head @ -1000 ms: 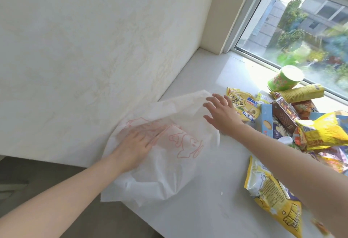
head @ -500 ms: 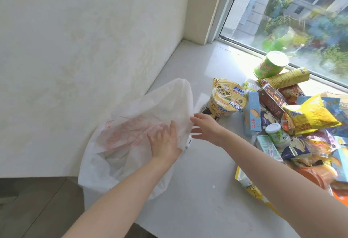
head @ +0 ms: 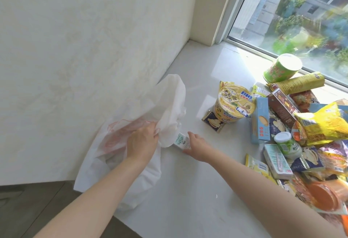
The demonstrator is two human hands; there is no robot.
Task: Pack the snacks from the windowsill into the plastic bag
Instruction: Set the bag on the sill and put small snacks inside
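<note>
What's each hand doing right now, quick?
Left hand: closed, gripping the plastic bag.
Right hand: closed, pinching a small white carton beside the bag.

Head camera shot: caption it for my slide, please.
Left hand grips the white plastic bag while the right hand holds a small carton at its edge.

Head-worn wide-angle view, facing forward and down, close above the left hand (head: 142, 143) gripping the plastic bag (head: 165, 104); windowsill (head: 188, 190) spreads right of the grip, window (head: 293, 15) beyond.
</note>
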